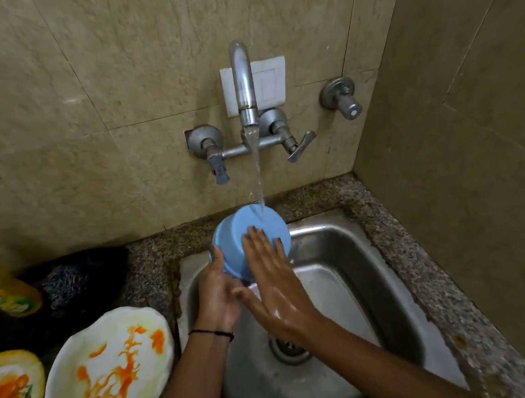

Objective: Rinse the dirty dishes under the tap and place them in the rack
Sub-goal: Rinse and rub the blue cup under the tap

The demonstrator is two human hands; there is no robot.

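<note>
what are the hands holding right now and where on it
A blue bowl, turned base-up under the running tap. The left hand grips its rim at the lower left; the right hand rests flat on its base.

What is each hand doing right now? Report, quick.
Left hand: closed, holding the blue bowl.
Right hand: open, pressed flat against the bowl.

blue bowl [233,236], bottom-up, under running tap [243,81]

We see dim, warm, even light, a soft sheen on the wet sink [345,256], and wide-angle bending and blur towards the edges.
</note>
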